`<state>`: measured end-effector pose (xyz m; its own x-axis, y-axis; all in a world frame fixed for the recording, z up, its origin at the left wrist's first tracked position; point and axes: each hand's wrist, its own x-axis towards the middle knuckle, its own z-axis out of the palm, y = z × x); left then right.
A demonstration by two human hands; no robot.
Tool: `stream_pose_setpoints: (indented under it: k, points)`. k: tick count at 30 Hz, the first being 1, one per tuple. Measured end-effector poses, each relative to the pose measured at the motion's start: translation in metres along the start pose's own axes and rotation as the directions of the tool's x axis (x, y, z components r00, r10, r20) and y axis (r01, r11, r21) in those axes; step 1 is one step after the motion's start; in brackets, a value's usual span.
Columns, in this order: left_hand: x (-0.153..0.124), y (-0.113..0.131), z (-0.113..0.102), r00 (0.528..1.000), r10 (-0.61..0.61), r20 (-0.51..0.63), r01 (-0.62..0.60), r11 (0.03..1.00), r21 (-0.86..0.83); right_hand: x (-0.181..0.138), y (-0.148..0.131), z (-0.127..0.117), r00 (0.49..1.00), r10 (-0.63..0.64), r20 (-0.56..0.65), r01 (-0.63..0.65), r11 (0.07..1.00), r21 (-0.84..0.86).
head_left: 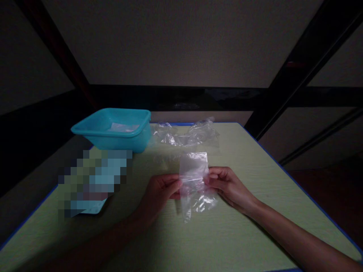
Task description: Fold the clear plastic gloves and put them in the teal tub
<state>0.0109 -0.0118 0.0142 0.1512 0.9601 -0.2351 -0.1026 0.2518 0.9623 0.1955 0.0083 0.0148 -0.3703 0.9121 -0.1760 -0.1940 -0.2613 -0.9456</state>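
Note:
Between my hands, above the middle of the table, is a small clear plastic bag (195, 181). Its upper part looks whitish and flat, and the crinkled lower part hangs loose and catches the light. My left hand (163, 189) pinches the bag's left edge between thumb and fingers. On the opposite edge, my right hand (227, 185) has the same kind of pinch. Whether anything lies inside the bag, I cannot tell. Just beyond it, crumpled clear plastic (184, 138) rests on the table.
A turquoise plastic basin (121, 141) with a whitish flat item (121, 127) in it stands at the back left. Nearer, a light-blue flat object (98, 206) is mostly pixelated. The pale green table (249, 234) has a blue edge, with a wall (176, 45) behind.

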Motion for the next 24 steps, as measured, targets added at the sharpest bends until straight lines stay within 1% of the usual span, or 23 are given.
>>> stream_pose_setpoints:
  k: [3,8,12,14,17,20,24]
  points:
    - [0.001,-0.001,-0.001,1.0,0.013,0.011,-0.012,1.0,-0.016,0.0,0.0,-0.001,1.0,-0.018,0.007,0.018,1.0,-0.013]
    - [0.002,-0.002,-0.002,0.999,0.03,0.013,-0.029,0.999,-0.042,-0.003,-0.007,0.0,0.997,-0.061,0.039,0.064,0.994,-0.087]
    - [0.002,-0.001,0.0,1.0,0.02,-0.022,-0.021,0.998,-0.057,-0.005,-0.012,0.001,0.991,-0.119,0.06,0.127,0.981,-0.146]
    - [0.002,-0.001,0.001,0.998,0.016,-0.06,-0.021,0.997,-0.074,-0.006,-0.013,0.0,0.985,-0.16,0.06,0.168,0.968,-0.188]
    - [0.0,0.0,0.001,0.996,0.035,-0.086,-0.042,0.995,-0.085,-0.005,-0.012,-0.004,0.974,-0.22,0.052,0.226,0.936,-0.27]
    - [0.0,0.0,0.001,0.995,0.052,-0.081,-0.059,0.994,-0.091,-0.005,-0.01,-0.007,0.962,-0.263,0.067,0.27,0.904,-0.33]
    - [0.0,0.001,0.0,0.999,0.001,-0.05,-0.01,0.985,-0.175,-0.006,-0.01,-0.007,0.938,-0.34,0.069,0.342,0.871,-0.354]
